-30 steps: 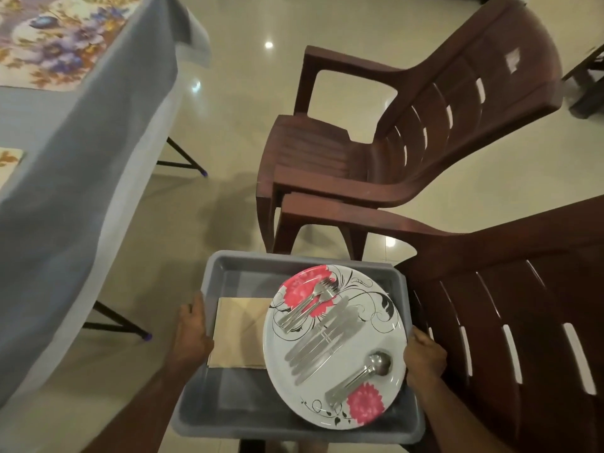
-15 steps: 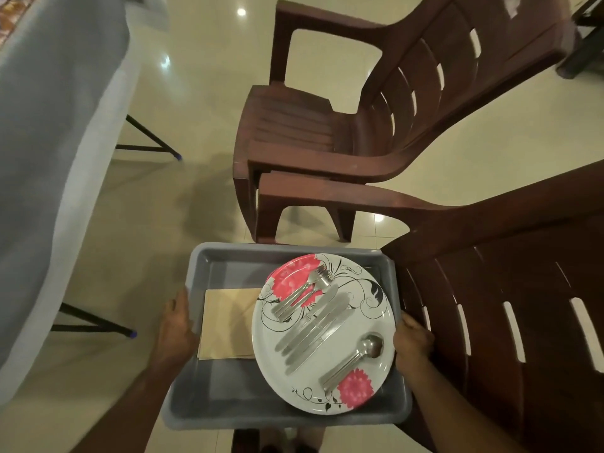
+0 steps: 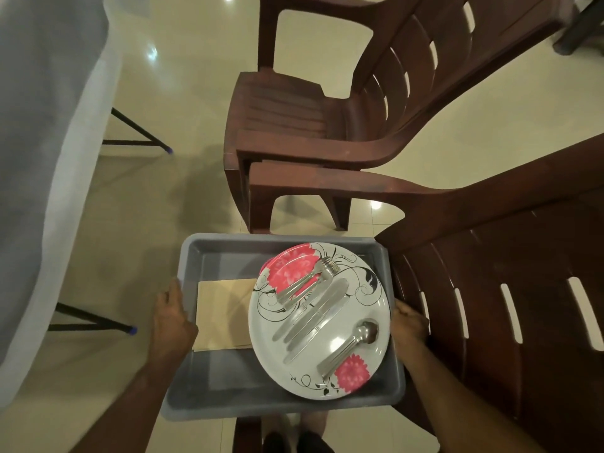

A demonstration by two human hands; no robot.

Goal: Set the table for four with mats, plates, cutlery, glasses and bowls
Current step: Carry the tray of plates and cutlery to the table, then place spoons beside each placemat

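Left hand and right hand grip the side rims of the grey tray, fingers curled over its edges. Inside lie a tan mat and a flowered plate bearing forks, knives and spoons. Since a second ago the cloth-covered table has slid leftward, its placemats gone from view. Brown chairs stand ahead and right.
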